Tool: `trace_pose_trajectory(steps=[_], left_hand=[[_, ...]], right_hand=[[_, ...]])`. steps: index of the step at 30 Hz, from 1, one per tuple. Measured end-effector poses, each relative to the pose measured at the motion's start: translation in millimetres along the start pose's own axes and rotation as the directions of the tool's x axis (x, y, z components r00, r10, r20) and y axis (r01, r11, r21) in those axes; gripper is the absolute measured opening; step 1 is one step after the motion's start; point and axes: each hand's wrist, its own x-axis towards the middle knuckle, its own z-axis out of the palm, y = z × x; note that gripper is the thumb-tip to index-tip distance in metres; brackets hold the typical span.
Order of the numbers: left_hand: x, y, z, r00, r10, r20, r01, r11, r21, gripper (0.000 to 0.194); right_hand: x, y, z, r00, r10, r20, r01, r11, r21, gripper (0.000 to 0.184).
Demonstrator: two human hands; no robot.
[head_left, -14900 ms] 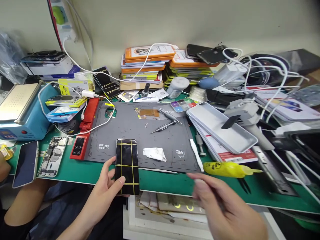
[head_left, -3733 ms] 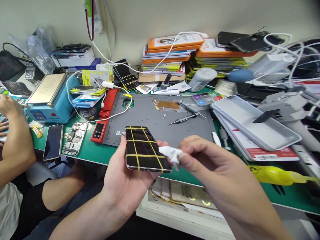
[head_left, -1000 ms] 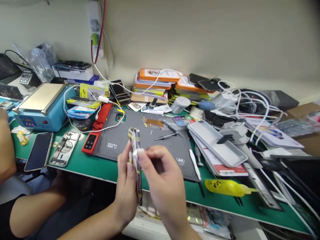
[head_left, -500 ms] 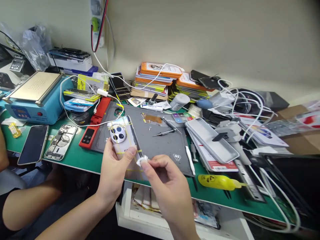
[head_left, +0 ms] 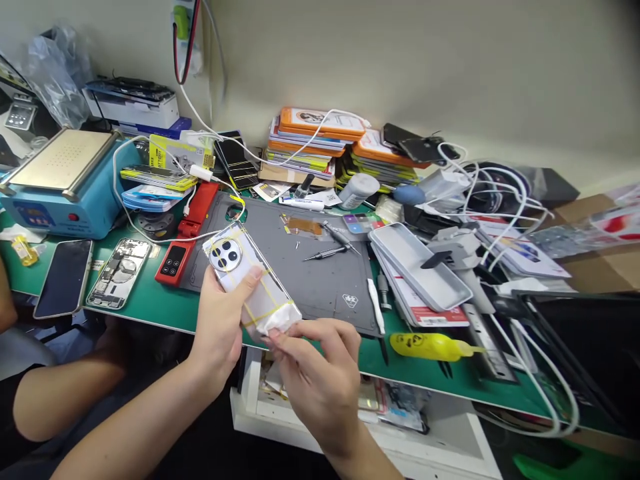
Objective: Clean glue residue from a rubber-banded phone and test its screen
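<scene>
My left hand (head_left: 223, 317) is wrapped round a smartphone (head_left: 245, 280), its thumb lying across the back. The phone is tilted, with its pale back and round multi-lens camera facing up and thin yellow bands crossing it. My right hand (head_left: 315, 360) pinches a crumpled white wipe (head_left: 279, 319) against the phone's lower end. The wipe covers that end, and part of it is hidden by my fingers. Behind the phone lies a grey work mat (head_left: 280, 267), with a precision screwdriver (head_left: 325, 253) on it.
An opened phone (head_left: 120, 272), a dark-screened phone (head_left: 64, 277) and a blue heating-plate machine (head_left: 75, 217) stand left. A yellow squeeze bottle (head_left: 425, 347) and a pale tray (head_left: 420, 267) lie right. Below is an open drawer (head_left: 425, 443). Another person's arm (head_left: 65, 403) shows at left.
The phone has turned and tilted so more of its back shows. My right hand has moved down and left with the wipe, from the side edge to the lower end.
</scene>
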Motion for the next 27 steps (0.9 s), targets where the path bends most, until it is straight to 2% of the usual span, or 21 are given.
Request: trace_pose_trajectory(steps=[2, 5, 9, 10, 12, 14, 16, 19, 23, 27], left_hand=[[0, 1, 1.4, 1.0, -0.02, 0.01, 0.02, 1.0, -0.011, 0.058], [-1, 2, 2.3, 1.0, -0.002, 0.001, 0.002, 1.0, -0.017, 0.058], [-3, 2, 1.7, 0.999, -0.033, 0.003, 0.033, 0.999, -0.005, 0.06], [-3, 3, 1.2, 1.0, -0.016, 0.003, 0.016, 1.0, 0.001, 0.06], [-5, 4, -0.8, 1.0, 0.029, 0.007, -0.03, 0.999, 0.014, 0.062], [-9, 4, -3.6, 0.999, 0.026, 0.034, -0.027, 0.999, 0.031, 0.065], [-15, 2, -6.8, 0.996, -0.033, 0.087, 0.027, 0.998, 0.064, 0.07], [-24, -4, -10.8, 0.98, -0.097, 0.176, 0.076, 0.99, 0.121, 0.076], [-30, -9, -16.0, 0.937, -0.131, 0.325, 0.069, 0.978, 0.197, 0.08], [-24, -8, -25.5, 0.926, -0.121, 0.357, 0.04, 0.974, 0.225, 0.084]], right_hand=[[8, 2, -5, 1.0, -0.013, -0.003, 0.013, 0.999, -0.05, 0.022], [14, 3, -8, 0.999, 0.008, -0.031, -0.009, 0.999, -0.033, 0.022], [10, 5, -3, 0.996, -0.073, 0.051, 0.072, 0.997, 0.023, 0.024], [10, 6, -2, 0.999, -0.04, 0.037, 0.038, 0.998, 0.041, 0.022], [12, 10, -2, 0.991, 0.133, -0.013, -0.129, 0.98, 0.154, 0.015], [16, 13, -3, 0.952, 0.305, 0.0, -0.287, 0.895, 0.341, 0.01], [22, 12, -3, 0.917, 0.393, 0.068, -0.377, 0.798, 0.471, 0.01], [34, 7, 0, 0.871, 0.482, 0.099, -0.453, 0.707, 0.544, 0.019], [59, 4, 7, 0.799, 0.593, 0.096, -0.498, 0.564, 0.658, 0.025], [72, 2, 10, 0.76, 0.623, 0.186, -0.529, 0.426, 0.734, 0.029]])
